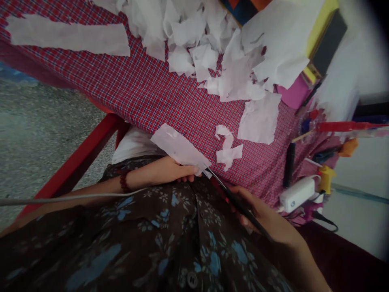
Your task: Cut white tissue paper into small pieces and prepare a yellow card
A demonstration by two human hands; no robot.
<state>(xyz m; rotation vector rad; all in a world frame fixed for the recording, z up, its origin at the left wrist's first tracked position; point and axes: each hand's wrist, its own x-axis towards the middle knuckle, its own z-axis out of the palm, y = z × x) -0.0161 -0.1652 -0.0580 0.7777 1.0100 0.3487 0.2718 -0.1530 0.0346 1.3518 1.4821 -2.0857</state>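
Observation:
My left hand, closed with the thumb on top, pinches a strip of thin white paper by its near right end. The strip slants over the table's edge above my lap. My right hand is wrapped round a pair of dark scissors, seen nearly edge-on. Their blade tips meet the paper's end, close to my left fingertips. Part of the handles is hidden by my fingers. Beyond my hands, a small torn paper scrap and a squarish paper piece lie on the checked tablecloth.
A heap of torn white paper covers the far side. At the far left lies a long paper strip. A white power adapter, a black marker and cables crowd the right edge. A red chair frame stands left.

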